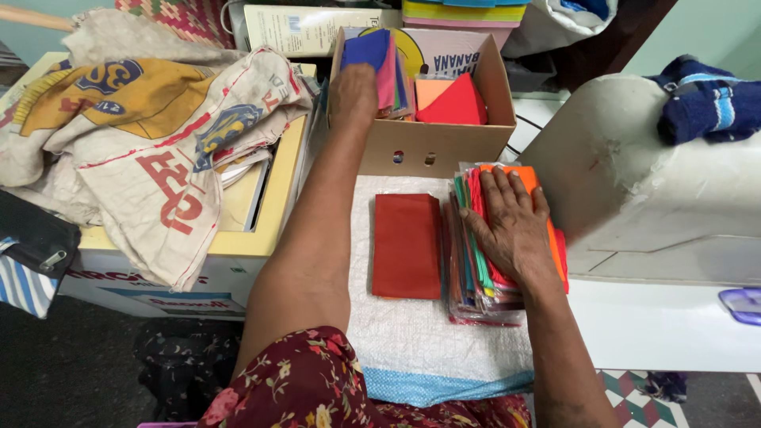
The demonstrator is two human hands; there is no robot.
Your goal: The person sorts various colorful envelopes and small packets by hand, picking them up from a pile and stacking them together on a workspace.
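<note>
My left hand reaches into an open cardboard box and grips folded cloth pieces, blue and pink, standing at its left side. More folded cloth, orange and red, lies in the box to the right. My right hand rests flat, fingers spread, on a stack of folded coloured cloth in clear plastic sleeves. A single dark red folded cloth lies just left of that stack on a white towel.
A pile of printed sacks covers a yellow-topped box at left. A white-covered sewing machine stands at right with a blue knitted item on it. Books and bags sit behind the box.
</note>
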